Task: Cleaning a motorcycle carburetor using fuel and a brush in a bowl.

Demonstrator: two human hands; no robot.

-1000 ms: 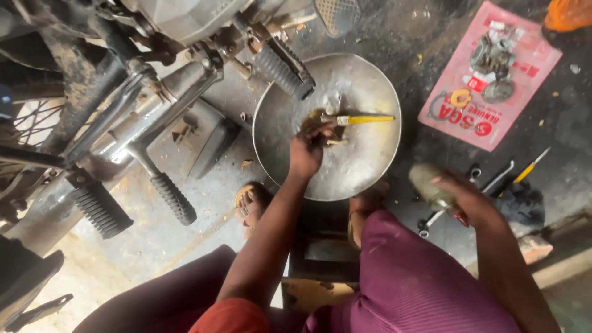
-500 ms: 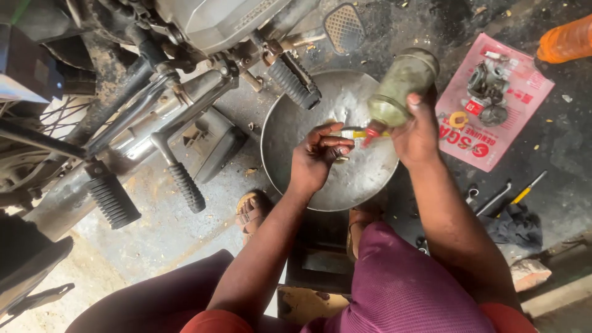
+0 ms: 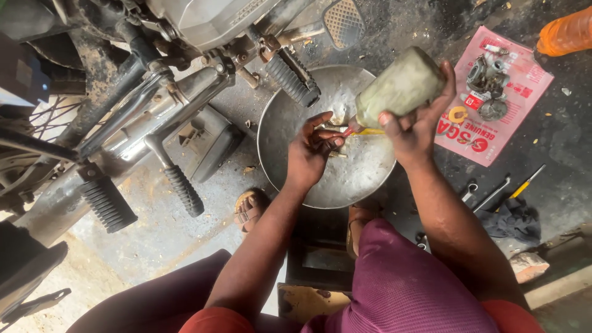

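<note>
Two hands: both work over the round metal pan [image 3: 290, 160] on the oily ground, just below the motorcycle's footpeg [image 3: 293, 77].
Right hand [image 3: 414, 126]: closed around a cloudy greenish bottle [image 3: 401, 86], fingers wrapped over its lower side.
Bottle axis: its long axis runs from upper right down to lower left; the base points up and right, the neck points down at the left hand.
Left hand [image 3: 311, 151]: fingers curled around a small part that is mostly hidden in the palm, held above the middle of the pan.
Yellow-handled tool [image 3: 364, 131]: lies in the pan between the hands, just under the bottle's neck.
Red printed sheet [image 3: 493, 92]: on the ground right of the pan, with small metal parts [image 3: 487, 77] on it.
Change since half a second ago: the bottle has tipped further over and its neck has come closer to the left hand; a second ago the right hand was low by the wrenches [image 3: 487, 194].
</note>
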